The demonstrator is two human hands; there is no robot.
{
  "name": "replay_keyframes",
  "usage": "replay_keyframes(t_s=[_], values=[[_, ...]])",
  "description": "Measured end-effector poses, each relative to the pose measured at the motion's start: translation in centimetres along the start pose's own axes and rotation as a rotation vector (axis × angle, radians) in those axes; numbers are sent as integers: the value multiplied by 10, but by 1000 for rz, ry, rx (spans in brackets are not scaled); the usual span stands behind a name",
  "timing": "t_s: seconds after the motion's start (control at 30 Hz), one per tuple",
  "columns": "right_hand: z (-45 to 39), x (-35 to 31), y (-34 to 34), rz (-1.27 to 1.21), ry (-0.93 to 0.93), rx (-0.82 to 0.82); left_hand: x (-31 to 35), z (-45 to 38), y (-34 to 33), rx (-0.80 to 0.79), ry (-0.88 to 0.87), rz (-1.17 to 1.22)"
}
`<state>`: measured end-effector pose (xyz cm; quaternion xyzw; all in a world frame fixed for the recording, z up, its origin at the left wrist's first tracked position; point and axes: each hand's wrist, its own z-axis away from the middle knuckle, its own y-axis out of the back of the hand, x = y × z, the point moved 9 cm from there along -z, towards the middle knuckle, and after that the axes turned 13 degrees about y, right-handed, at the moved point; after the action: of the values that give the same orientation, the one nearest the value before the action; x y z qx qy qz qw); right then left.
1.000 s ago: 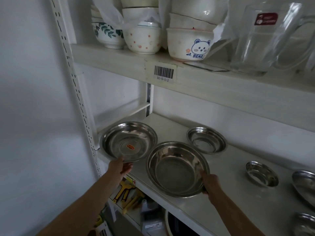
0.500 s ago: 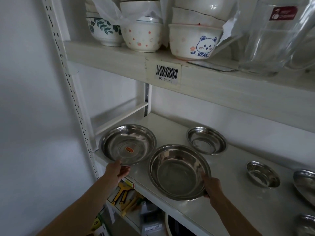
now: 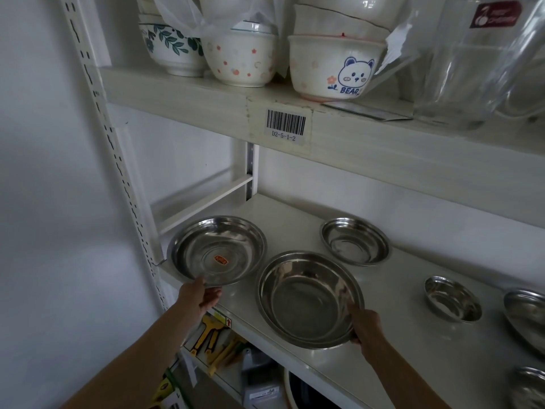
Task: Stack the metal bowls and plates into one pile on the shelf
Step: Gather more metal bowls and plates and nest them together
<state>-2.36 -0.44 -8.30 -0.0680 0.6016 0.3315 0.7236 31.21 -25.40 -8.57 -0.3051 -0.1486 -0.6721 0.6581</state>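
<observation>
You are pinching the stickered plate (image 3: 217,250) at its six o'clock rim with your left hand (image 3: 200,296), while your right hand (image 3: 364,327) is gripping the large bowl (image 3: 308,299) at four o'clock. Both are sitting on the shelf (image 3: 398,343); lift the plate level and nest it centred.

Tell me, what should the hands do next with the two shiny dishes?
Probably lift the stickered plate with the left hand and set it into the big bowl beside it, which the right hand steadies. Both rims are already gripped, and nothing is stacked yet.
</observation>
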Motion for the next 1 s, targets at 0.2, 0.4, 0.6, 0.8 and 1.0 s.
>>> replay_keyframes(t_s=[0.2,0.4,0.6,0.8,1.0], values=[[2,3,-1,-10,-10,-2,3,-2,2,5,8,-25],[2,3,0,4,-12,15,4,-4,4,19,-8,-47],[0,5,1,32,2,-3,2,-3,3,24,-15,-33],[-2,8,2,42,0,-25,-4,7,-3,-7,-13,-4],[-3,-1,10,68,45,-14,-10,12,0,86,-36,-160]])
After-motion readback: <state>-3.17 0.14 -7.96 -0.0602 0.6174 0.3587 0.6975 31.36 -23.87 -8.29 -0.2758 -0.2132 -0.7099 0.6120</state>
